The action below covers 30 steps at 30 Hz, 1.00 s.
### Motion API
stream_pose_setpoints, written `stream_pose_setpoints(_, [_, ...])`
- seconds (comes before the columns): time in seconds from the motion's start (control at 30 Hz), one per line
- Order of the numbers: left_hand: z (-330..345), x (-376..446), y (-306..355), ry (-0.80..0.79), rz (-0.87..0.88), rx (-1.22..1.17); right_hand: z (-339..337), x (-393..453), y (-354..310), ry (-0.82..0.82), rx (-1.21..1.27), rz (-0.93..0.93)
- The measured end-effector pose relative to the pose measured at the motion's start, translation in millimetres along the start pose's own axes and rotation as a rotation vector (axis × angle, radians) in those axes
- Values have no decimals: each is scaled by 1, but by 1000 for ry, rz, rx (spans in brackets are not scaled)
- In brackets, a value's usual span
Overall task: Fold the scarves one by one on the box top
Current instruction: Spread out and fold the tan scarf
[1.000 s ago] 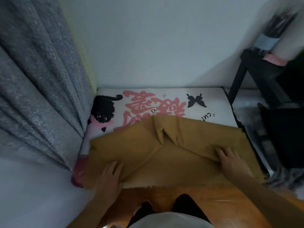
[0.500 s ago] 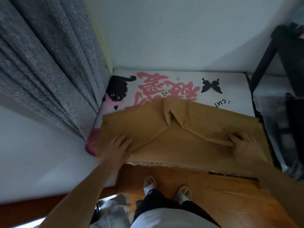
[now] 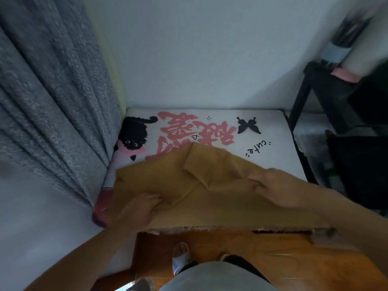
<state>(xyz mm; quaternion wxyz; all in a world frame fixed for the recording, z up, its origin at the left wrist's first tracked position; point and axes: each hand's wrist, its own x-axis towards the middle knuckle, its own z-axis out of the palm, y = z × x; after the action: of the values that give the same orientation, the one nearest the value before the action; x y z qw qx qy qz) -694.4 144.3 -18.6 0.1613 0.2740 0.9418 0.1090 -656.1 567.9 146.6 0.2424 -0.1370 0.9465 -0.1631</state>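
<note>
Head view: a mustard-brown scarf (image 3: 210, 198) is lying spread across the near half of the box top (image 3: 279, 143), a white surface printed with a black cat (image 3: 134, 134), large pink characters (image 3: 189, 131), a black butterfly (image 3: 248, 126) and the word "cute". The scarf's near edge is hanging just over the front of the box, where a frayed fringe is showing, and its middle is rising into a peaked fold pointing toward the wall.

The left hand (image 3: 140, 208) is sitting on the scarf's left part, its fingers curling into the cloth and gathering a bunch of it. The right hand (image 3: 279, 187) is reaching in from the right, with its fingers and thumb pinching a fold of the scarf near the centre right and the cloth bunching at the fingertips. Both hands are holding the scarf; neither is lying flat.

A grey curtain (image 3: 52, 106) is hanging at the left, touching the box's left edge beside the cat print. A pale wall (image 3: 199, 55) is standing behind the box. At the right a black stand (image 3: 327, 95) is carrying a pink item (image 3: 344, 75) and blurred things I cannot make out. Below the box, a wooden floor (image 3: 262, 250) is showing, with the person's white slipper (image 3: 180, 257) and dark trouser legs near the bottom edge.
</note>
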Motion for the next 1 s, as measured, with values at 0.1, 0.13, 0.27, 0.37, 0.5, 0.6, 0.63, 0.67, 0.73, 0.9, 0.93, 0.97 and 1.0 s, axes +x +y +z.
stream_pose_setpoints(0.1, [-47, 15, 5, 12, -248, -444, -56, 21, -29, 140, 140, 15])
stream_pose_setpoints(0.13, [-70, 25, 6, 72, -369, -546, -70, 32, -26, 199, 150, 80])
stream_pose_setpoints(0.27, [-167, 72, -22, 580, -792, -1137, -114, 59, 19, 639, 550, 558])
stream_pose_setpoints(0.37, [-201, 92, -21, 567, -766, -1502, -125, 57, 35, 825, 939, 799])
stream_pose_setpoints(0.5, [-202, 89, 12, 378, -659, -1588, -102, 60, 5, 740, 1065, 823])
stream_pose_setpoints(0.6, [-171, 69, 43, 356, -657, -1556, -63, 60, -49, 676, 1086, 756])
stream_pose_setpoints(0.63, [-159, 61, 58, 343, -652, -1510, -49, 63, -68, 652, 1083, 721])
stream_pose_setpoints(0.67, [-146, 55, 71, 325, -654, -1474, -32, 69, -87, 650, 1077, 682])
stream_pose_setpoints(0.73, [-125, 43, 96, 317, -636, -1429, 4, 86, -120, 665, 1091, 599])
stream_pose_setpoints(0.9, [-105, 34, 135, 303, -548, -1277, 82, 118, -172, 487, 1138, 409])
stream_pose_setpoints(0.93, [-103, 32, 135, 316, -548, -1279, 86, 118, -172, 530, 1148, 417])
stream_pose_setpoints(0.97, [-101, 31, 132, 323, -562, -1310, 86, 118, -169, 591, 1172, 437])
stream_pose_setpoints(1.0, [-100, 30, 129, 334, -585, -1367, 85, 116, -165, 646, 1198, 457])
